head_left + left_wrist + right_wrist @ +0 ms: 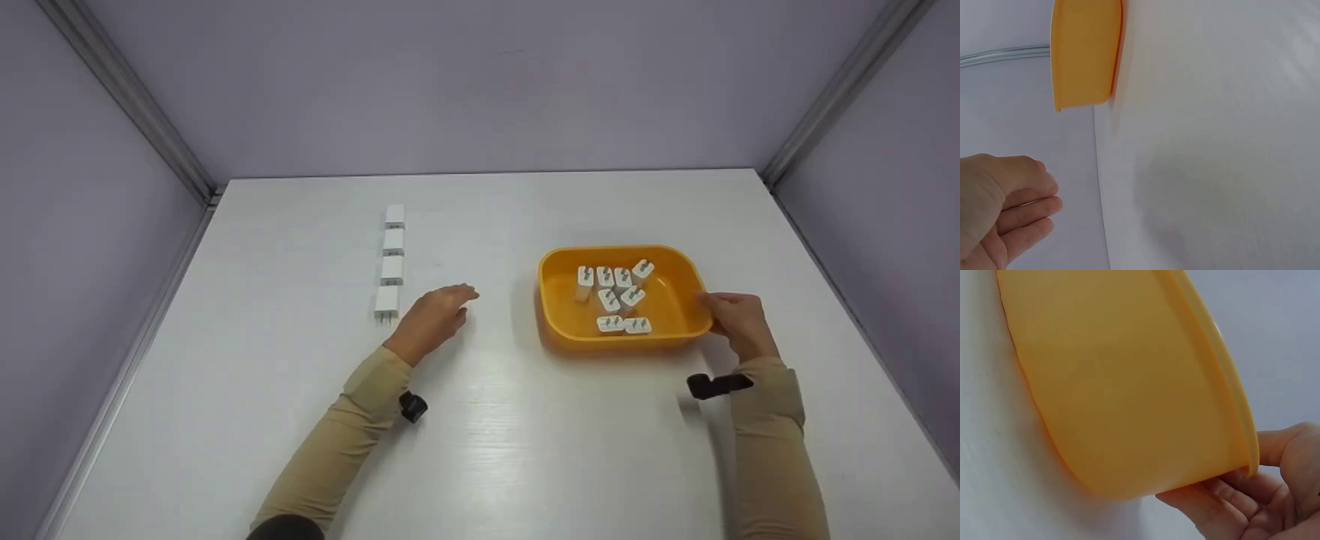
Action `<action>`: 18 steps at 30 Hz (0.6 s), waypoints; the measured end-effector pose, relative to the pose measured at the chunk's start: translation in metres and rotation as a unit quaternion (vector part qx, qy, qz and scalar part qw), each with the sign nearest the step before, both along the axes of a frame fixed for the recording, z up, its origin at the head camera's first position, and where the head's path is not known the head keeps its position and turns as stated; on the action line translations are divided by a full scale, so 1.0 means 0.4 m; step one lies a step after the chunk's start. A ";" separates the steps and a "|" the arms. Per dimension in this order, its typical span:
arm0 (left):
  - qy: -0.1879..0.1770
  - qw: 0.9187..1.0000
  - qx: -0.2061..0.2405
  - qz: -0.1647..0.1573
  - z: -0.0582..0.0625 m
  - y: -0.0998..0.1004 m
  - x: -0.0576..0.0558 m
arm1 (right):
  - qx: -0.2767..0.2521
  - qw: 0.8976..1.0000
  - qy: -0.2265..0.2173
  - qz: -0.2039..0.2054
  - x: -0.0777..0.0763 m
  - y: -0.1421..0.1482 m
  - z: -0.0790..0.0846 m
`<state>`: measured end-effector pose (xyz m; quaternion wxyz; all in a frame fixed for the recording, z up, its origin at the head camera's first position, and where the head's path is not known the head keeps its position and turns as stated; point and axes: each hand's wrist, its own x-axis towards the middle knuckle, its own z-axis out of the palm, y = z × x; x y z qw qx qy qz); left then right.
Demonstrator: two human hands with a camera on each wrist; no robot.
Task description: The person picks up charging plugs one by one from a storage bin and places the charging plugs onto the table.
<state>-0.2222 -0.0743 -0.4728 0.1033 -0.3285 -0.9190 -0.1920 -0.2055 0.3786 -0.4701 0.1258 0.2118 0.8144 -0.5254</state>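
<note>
An orange plastic basin (562,322) sits on the table, with several white charger plugs (609,301) standing in it, most with their prongs up. My right hand (739,322) grips the basin's right end at the rim; in the right wrist view its thumb and fingers (1224,509) pinch the basin wall (1129,394). My left hand (431,322) hovers above the table between the basin and a row of white charger plugs, holding nothing. Its fingers (1030,214) are loosely bent in the left wrist view. The nearest charger plug (387,301) of that row lies just left of this hand, prongs toward me.
The row runs away from me, up to the farthest charger plug (395,215). A white table (480,465) carries everything, enclosed by pale panels with a back wall (480,90) and metal corner posts. Black wrist cameras are strapped over both tan sleeves.
</note>
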 end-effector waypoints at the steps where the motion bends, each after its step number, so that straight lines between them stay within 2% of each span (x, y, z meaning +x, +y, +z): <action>1: 0.003 1.000 -0.001 -0.002 0.001 0.010 0.003 | 0.003 1.000 -0.006 0.001 0.000 0.002 0.000; 7: 0.011 1.000 0.009 -0.018 0.007 0.073 0.016 | 0.004 0.999 -0.031 0.004 -0.007 -0.001 -0.001; 11: 0.008 0.999 0.021 -0.032 0.013 0.117 0.025 | 0.006 1.000 -0.022 -0.005 -0.009 0.000 -0.002; 18: 0.023 0.997 0.042 -0.055 0.020 0.193 0.042 | -0.002 1.000 -0.015 -0.017 -0.013 0.003 -0.007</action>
